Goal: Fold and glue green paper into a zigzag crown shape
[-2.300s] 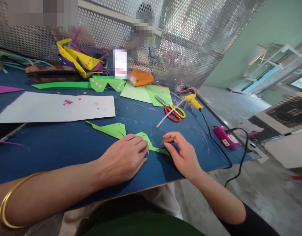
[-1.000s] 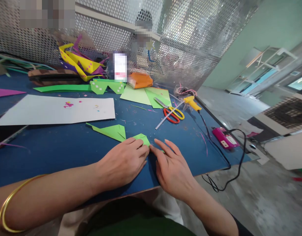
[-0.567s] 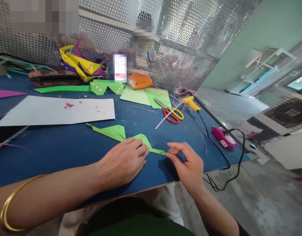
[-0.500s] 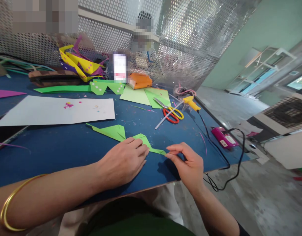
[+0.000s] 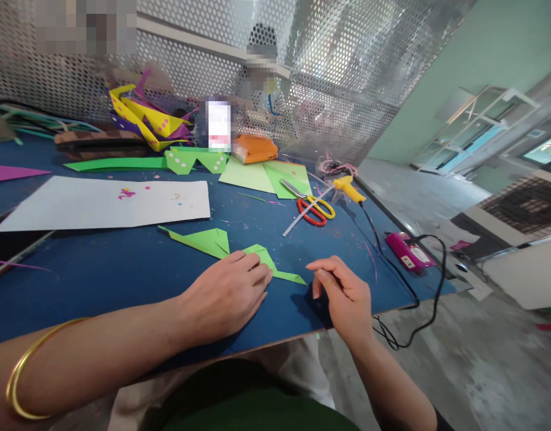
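Observation:
A folded green paper piece (image 5: 203, 240) lies on the blue table (image 5: 100, 269), its thin pointed tip reaching right. My left hand (image 5: 226, 293) rests flat on the middle of this paper, fingers together and stretched, pressing it down. A gold bangle (image 5: 24, 371) sits on that forearm. My right hand (image 5: 342, 293) hovers just right of the paper's tip, fingers loosely curled, thumb and forefinger apart, with nothing between them and not touching the paper.
Red-and-yellow scissors (image 5: 318, 208), a yellow glue gun (image 5: 351, 187) and a pink device (image 5: 410, 251) with a black cable lie to the right. A white sheet (image 5: 109, 203), light green sheets (image 5: 266, 173), an orange box (image 5: 256, 148) and yellow-purple paper shapes (image 5: 145, 117) lie farther back, before a perforated metal screen (image 5: 347, 90).
My right hand slid along the paper, pinched its tip half a second ago, and has now let go and drawn slightly away. My left hand has stayed pressed on the paper.

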Action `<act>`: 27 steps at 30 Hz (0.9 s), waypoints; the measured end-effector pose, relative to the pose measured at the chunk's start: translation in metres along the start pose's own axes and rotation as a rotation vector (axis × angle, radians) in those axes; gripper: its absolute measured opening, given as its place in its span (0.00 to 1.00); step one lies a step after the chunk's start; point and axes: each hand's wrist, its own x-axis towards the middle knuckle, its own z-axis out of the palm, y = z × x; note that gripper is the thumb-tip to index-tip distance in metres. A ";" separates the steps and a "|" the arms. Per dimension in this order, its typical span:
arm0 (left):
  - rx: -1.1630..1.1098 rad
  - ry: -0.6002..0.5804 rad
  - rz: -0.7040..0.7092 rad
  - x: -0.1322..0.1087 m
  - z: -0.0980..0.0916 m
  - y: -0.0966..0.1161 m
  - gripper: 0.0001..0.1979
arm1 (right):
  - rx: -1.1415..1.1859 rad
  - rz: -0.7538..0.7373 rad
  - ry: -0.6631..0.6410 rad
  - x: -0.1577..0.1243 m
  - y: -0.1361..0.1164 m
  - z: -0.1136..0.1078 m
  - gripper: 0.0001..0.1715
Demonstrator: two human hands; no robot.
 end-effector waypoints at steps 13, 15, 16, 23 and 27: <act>-0.006 -0.013 -0.015 -0.002 0.001 0.001 0.11 | -0.004 -0.009 -0.099 -0.005 0.006 0.000 0.17; -0.005 -0.013 -0.016 -0.002 0.001 0.001 0.10 | -0.022 -0.024 -0.090 -0.005 0.007 0.001 0.17; -0.004 -0.012 -0.016 -0.002 0.001 0.001 0.09 | -0.031 -0.027 -0.087 -0.006 0.007 0.001 0.17; -0.011 -0.003 -0.019 -0.001 0.001 0.001 0.10 | -0.084 -0.117 -0.090 -0.003 0.000 -0.001 0.24; -0.019 -0.009 -0.024 -0.001 0.003 0.001 0.11 | -0.440 -0.427 -0.251 -0.001 -0.007 0.004 0.21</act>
